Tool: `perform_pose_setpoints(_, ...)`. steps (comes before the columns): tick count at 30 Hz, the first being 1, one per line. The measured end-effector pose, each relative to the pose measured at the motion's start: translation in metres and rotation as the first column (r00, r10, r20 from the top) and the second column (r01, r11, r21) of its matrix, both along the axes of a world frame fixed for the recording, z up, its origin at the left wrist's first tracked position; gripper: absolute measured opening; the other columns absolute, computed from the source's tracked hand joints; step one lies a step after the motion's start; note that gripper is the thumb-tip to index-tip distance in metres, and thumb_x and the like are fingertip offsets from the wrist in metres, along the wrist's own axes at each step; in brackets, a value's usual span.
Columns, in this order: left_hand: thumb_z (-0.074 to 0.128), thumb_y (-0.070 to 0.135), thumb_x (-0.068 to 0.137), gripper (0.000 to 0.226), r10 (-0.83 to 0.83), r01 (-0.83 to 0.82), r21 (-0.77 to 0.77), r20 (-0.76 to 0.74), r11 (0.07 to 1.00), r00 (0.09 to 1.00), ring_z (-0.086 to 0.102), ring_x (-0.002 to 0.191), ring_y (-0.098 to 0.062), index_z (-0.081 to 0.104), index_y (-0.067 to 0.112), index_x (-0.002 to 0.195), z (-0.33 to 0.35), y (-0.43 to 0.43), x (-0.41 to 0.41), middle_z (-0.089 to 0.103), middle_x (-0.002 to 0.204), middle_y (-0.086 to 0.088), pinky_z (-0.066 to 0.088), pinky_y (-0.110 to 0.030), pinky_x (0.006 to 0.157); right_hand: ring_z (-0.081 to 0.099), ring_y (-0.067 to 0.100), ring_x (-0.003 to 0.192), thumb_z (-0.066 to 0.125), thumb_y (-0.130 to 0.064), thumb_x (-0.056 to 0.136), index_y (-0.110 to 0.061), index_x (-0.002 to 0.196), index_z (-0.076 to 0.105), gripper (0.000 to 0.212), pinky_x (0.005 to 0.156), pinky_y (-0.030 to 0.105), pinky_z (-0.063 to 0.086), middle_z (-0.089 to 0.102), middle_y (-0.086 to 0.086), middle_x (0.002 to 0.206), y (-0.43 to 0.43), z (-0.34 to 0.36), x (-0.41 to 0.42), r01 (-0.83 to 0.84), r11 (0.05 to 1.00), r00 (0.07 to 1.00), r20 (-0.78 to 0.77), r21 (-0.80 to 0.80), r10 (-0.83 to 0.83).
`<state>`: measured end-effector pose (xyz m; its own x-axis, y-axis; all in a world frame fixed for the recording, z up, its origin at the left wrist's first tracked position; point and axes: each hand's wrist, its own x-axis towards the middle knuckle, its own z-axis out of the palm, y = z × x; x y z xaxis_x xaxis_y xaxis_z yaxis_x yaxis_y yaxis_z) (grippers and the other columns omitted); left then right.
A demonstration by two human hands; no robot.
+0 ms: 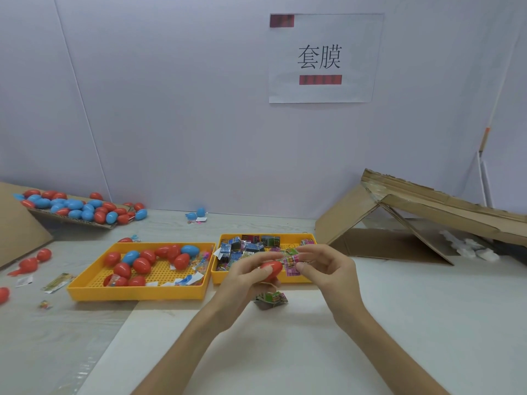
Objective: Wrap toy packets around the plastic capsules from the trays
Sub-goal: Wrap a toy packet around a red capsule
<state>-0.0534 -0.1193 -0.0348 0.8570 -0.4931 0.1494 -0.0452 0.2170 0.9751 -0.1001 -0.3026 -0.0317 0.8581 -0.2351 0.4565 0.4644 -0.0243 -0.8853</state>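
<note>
My left hand [245, 277] had its fingers curled round a red capsule [271, 269] at centre frame. My right hand [328, 269] pinched a pink packet [291, 266] just beside it. Behind lay the packet tray [222, 278], with the capsule tray [137, 292] to its left. A wall sheet [319, 92] at upper right read "套膜".

Count: 2 yellow trays [218, 278], 1 wall sign [320, 58], 2 cardboard boxes [399, 223], 2 blue capsules [131, 257] in left tray [137, 292] (reds [141, 265] overlap, roughly ten).

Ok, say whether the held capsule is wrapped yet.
Unwrapped: red capsule bare in left hand; right hand pinches the packet beside it.
</note>
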Motion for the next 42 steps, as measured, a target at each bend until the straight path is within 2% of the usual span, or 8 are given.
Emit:
perform_pose_setpoints(6, 0.065, 0.019, 0.091, 0.030, 0.038, -0.038, -0.044, -0.009, 0.998, 0.999, 0.072, 0.089, -0.028, 0.067, 0.010, 0.120, 0.0011, 0.0013, -0.0003, 0.074, 0.104, -0.007, 0.059, -0.036, 0.083, 0.074, 0.017, 0.078, 0.077, 0.007, 0.080, -0.027, 0.089, 0.080, 0.036, 0.070, 0.021, 0.055, 0.078, 0.006, 0.091, -0.0016, -0.0004, 0.0009, -0.035, 0.999, 0.999, -0.037, 0.033, 0.036)
perform_pose_setpoints(14, 0.070, 0.023, 0.084, 0.032, 0.033, -0.034, -0.050, -0.010, 0.998, 0.999, 0.074, 0.089, -0.028, 0.071, 0.008, 0.111, 0.0014, 0.0007, -0.0012, 0.075, 0.098, -0.001, 0.059, -0.028, 0.077, 0.074, 0.021, 0.078, 0.077, 0.004, 0.081, -0.029, 0.086, 0.080, 0.033, 0.069, 0.020, 0.054, 0.078, 0.004, 0.086, -0.0030, -0.0001, 0.0007, 0.022, 1.000, 0.999, -0.045, -0.003, -0.022)
perform_pose_setpoints(20, 0.072, 0.024, 0.082, 0.034, 0.038, -0.038, -0.053, -0.004, 0.998, 0.999, 0.073, 0.091, -0.034, 0.071, 0.007, 0.112, 0.0020, 0.0004, -0.0010, 0.073, 0.106, -0.016, 0.059, -0.029, 0.077, 0.074, 0.020, 0.080, 0.075, 0.008, 0.082, -0.025, 0.085, 0.080, 0.034, 0.071, 0.023, 0.056, 0.078, 0.006, 0.089, -0.0001, 0.0011, -0.0007, -0.039, 0.999, 0.998, -0.052, 0.003, 0.039)
perform_pose_setpoints(27, 0.073, 0.029, 0.082, 0.027, 0.029, -0.028, -0.007, 0.019, 1.000, 0.999, 0.073, 0.098, -0.031, 0.076, 0.018, 0.107, 0.0017, 0.0009, -0.0009, 0.074, 0.107, -0.013, 0.060, -0.030, 0.078, 0.074, 0.020, 0.081, 0.075, 0.006, 0.083, -0.025, 0.083, 0.080, 0.031, 0.070, 0.023, 0.057, 0.077, 0.003, 0.088, 0.0012, 0.0007, -0.0010, -0.001, 1.000, 1.000, -0.030, -0.030, 0.000)
perform_pose_setpoints(32, 0.076, 0.027, 0.081, 0.031, 0.042, -0.042, 0.012, 0.031, 0.999, 0.999, 0.072, 0.095, -0.034, 0.073, 0.012, 0.108, 0.0010, 0.0003, -0.0014, 0.073, 0.105, -0.016, 0.060, -0.032, 0.079, 0.075, 0.021, 0.080, 0.079, 0.005, 0.080, -0.022, 0.081, 0.078, 0.027, 0.070, 0.024, 0.057, 0.076, 0.003, 0.088, 0.0010, -0.0025, 0.0003, 0.012, 0.999, 1.000, -0.027, -0.044, -0.013)
perform_pose_setpoints(35, 0.076, 0.024, 0.080, 0.033, 0.040, -0.041, 0.008, 0.037, 0.999, 0.999, 0.072, 0.092, -0.034, 0.071, 0.008, 0.109, 0.0016, 0.0002, -0.0013, 0.072, 0.104, -0.018, 0.060, -0.031, 0.077, 0.073, 0.018, 0.082, 0.079, 0.003, 0.080, -0.023, 0.082, 0.077, 0.026, 0.072, 0.021, 0.054, 0.076, 0.001, 0.086, 0.0027, -0.0033, -0.0007, 0.003, 0.984, 1.000, 0.024, -0.179, 0.001)
perform_pose_setpoints(38, 0.076, 0.023, 0.080, 0.032, 0.041, -0.041, -0.001, 0.031, 0.999, 0.999, 0.072, 0.092, -0.037, 0.070, 0.007, 0.107, 0.0022, 0.0004, -0.0008, 0.073, 0.103, -0.018, 0.060, -0.032, 0.077, 0.070, 0.017, 0.087, 0.081, -0.003, 0.080, -0.025, 0.087, 0.077, 0.023, 0.070, 0.023, 0.053, 0.072, -0.004, 0.090, 0.0053, -0.0057, -0.0016, 0.095, 0.926, 0.991, 0.126, -0.365, -0.052)
perform_pose_setpoints(42, 0.076, 0.024, 0.079, 0.032, 0.043, -0.042, -0.017, 0.022, 0.999, 0.999, 0.073, 0.088, -0.033, 0.071, 0.008, 0.105, 0.0023, 0.0010, -0.0004, 0.074, 0.100, -0.015, 0.060, -0.031, 0.075, 0.068, 0.018, 0.092, 0.083, -0.012, 0.080, -0.027, 0.092, 0.078, 0.019, 0.069, 0.027, 0.054, 0.067, -0.009, 0.097, 0.0052, -0.0078, -0.0011, 0.162, 0.887, 0.976, 0.201, -0.432, -0.081)
